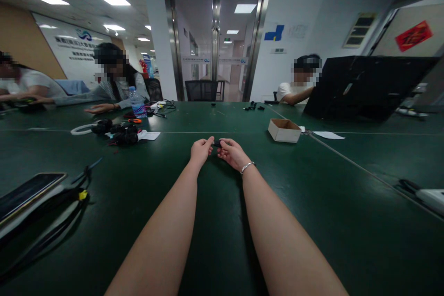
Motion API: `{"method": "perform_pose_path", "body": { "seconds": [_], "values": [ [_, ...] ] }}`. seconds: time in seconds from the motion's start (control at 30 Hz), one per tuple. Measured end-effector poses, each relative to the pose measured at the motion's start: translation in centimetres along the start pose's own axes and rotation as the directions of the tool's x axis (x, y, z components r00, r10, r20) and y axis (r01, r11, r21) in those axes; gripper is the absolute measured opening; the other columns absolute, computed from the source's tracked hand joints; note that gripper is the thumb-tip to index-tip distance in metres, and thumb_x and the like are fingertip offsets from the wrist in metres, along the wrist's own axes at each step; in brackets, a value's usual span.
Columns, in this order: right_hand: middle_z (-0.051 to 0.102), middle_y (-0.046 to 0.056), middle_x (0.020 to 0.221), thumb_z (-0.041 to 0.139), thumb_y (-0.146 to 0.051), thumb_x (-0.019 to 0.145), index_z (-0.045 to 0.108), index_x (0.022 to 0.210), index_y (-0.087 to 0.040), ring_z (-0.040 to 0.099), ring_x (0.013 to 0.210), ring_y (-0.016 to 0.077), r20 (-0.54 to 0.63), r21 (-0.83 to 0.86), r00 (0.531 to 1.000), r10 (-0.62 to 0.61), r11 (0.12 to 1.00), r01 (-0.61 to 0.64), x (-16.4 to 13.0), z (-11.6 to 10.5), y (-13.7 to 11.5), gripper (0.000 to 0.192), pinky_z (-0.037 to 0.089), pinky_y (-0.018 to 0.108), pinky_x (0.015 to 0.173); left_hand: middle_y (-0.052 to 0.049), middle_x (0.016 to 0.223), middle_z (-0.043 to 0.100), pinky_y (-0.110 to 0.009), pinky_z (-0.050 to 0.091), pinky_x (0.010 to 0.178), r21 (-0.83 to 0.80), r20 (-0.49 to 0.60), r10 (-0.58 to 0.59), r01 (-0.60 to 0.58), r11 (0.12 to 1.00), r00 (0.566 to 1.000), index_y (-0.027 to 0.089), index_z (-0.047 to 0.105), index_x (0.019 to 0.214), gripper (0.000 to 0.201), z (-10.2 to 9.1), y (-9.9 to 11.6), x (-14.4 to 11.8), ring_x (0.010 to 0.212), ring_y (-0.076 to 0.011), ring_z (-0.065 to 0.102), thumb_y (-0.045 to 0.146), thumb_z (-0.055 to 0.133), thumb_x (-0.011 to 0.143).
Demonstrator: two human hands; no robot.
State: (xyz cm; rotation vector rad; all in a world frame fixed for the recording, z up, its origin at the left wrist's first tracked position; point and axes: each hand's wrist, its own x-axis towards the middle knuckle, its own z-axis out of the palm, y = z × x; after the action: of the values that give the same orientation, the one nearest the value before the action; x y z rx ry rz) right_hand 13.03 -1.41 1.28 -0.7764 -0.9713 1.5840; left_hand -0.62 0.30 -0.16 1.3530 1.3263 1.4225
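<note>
My left hand (200,150) and my right hand (231,152) meet over the middle of a dark green table (222,203), arms stretched forward. Between the fingertips of both hands sits a small black part (217,143), pinched from either side. It is too small to tell its shape. A silver bracelet (247,166) circles my right wrist.
A small open cardboard box (284,130) stands to the right. A pile of black parts and cables (120,133) lies to the left, a water bottle (138,103) behind it. A phone (27,192) lies near left. An open laptop (364,87) and three seated people are around.
</note>
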Motion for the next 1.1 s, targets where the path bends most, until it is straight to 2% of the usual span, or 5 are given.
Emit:
{"method": "perform_pose_path", "body": {
  "seconds": [0.17,0.37,0.53,0.83,1.1],
  "values": [
    [0.058,-0.002,0.060,0.064,-0.015,0.083,0.053,0.094,-0.018,0.053,0.048,0.0092,0.017,0.007,1.000,-0.001,1.000,0.001,0.0,0.0,0.0,0.017,0.052,0.024,0.054,-0.002,0.050,0.053,-0.024,0.032,0.046,0.193,-0.036,0.012,-0.005,0.981,0.999,0.016,0.057,0.058,0.053,-0.1,-0.1,0.1,0.046,-0.0128,0.048,0.064,0.043,0.077],
    [0.058,-0.002,0.061,0.064,-0.015,0.082,0.054,0.096,-0.019,0.052,0.047,0.0089,0.019,-0.009,1.000,-0.012,1.000,0.012,-0.2,0.0,-0.2,0.018,0.052,0.024,0.053,-0.001,0.050,0.052,-0.025,0.031,0.047,0.230,-0.063,0.014,0.001,0.973,0.998,0.018,0.054,0.055,0.052,0.0,0.4,-0.2,0.048,-0.0138,0.047,0.063,0.043,0.077],
    [0.057,-0.002,0.059,0.065,-0.017,0.081,0.056,0.095,-0.018,0.051,0.047,0.0093,0.027,-0.007,1.000,-0.002,1.000,0.002,-0.1,0.0,-0.3,0.016,0.052,0.025,0.054,0.001,0.050,0.049,-0.023,0.031,0.046,0.171,-0.072,0.027,-0.014,0.985,0.997,0.017,0.053,0.056,0.050,0.0,0.3,-0.2,0.047,-0.0116,0.044,0.064,0.050,0.073],
    [0.054,-0.001,0.056,0.063,-0.021,0.085,0.053,0.085,-0.018,0.050,0.046,0.0097,-0.051,0.032,0.999,-0.007,0.999,0.008,0.1,0.0,-0.2,0.010,0.052,0.024,0.053,0.000,0.065,0.053,-0.019,0.039,0.047,-0.121,0.042,0.020,-0.014,0.993,0.999,0.015,0.059,0.077,0.032,0.2,1.4,-0.9,0.058,-0.0110,0.050,0.045,0.066,0.067],
    [0.054,-0.001,0.055,0.064,-0.021,0.085,0.053,0.084,-0.017,0.050,0.046,0.0096,-0.060,0.041,0.998,-0.003,0.999,0.005,0.1,0.0,-0.2,0.012,0.052,0.023,0.053,-0.002,0.077,0.058,-0.018,0.042,0.048,-0.148,0.042,-0.014,0.020,0.989,0.999,0.017,0.060,0.087,0.025,0.2,1.7,-1.0,0.066,-0.0121,0.054,0.035,0.064,0.070]
  ]
}}
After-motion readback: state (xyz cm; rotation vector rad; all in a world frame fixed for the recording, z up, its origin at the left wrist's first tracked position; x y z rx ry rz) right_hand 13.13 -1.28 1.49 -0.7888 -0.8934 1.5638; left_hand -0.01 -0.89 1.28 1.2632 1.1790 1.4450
